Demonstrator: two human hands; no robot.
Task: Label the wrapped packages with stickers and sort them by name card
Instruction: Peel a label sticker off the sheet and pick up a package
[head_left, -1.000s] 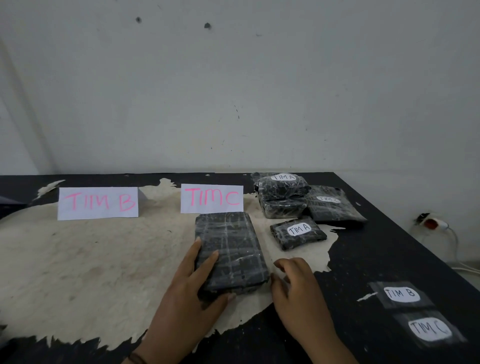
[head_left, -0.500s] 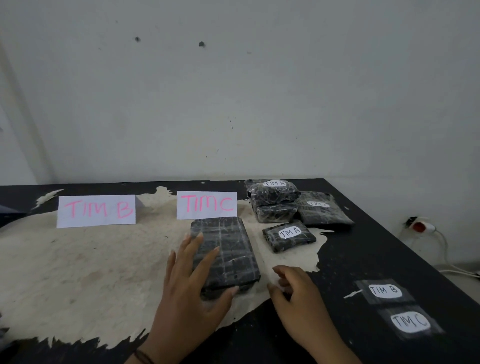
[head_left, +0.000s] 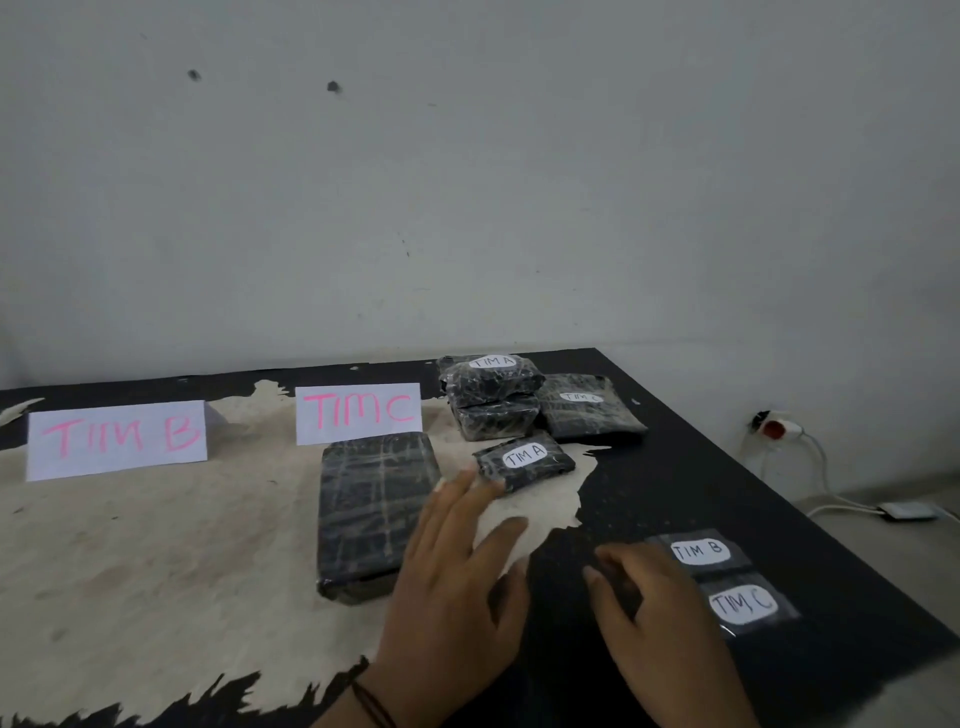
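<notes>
Neither hand grips anything at this moment. The left hand lies flat with straight, spread fingers just right of the large flat package wrapped in black plastic, which has no sticker on its visible top; whether the palm edge touches the package I cannot tell. The right hand has loosely curled fingers and holds nothing; its fingertips are at the left edge of the two white oval stickers on clear backing, one marked "TIM B" and below it one marked "TIM C".

The large package lies directly in front of the white folded name card with pink letters "TIM C". To the left stands a similar white card "TIM B", with no package before it. Behind the left fingertips is a small black wrapped package with a "TIM A" sticker, then a stack of two black packages and a flat one with a small sticker.

My judgement is that the next step is to peel a sticker. The two stickers lie very close, so curled fingers may lift the "TIM B" one by mistake and mislabel the package. The thin backing may also slide on the black peeling table, so the sticker could fold and stick to itself.
</notes>
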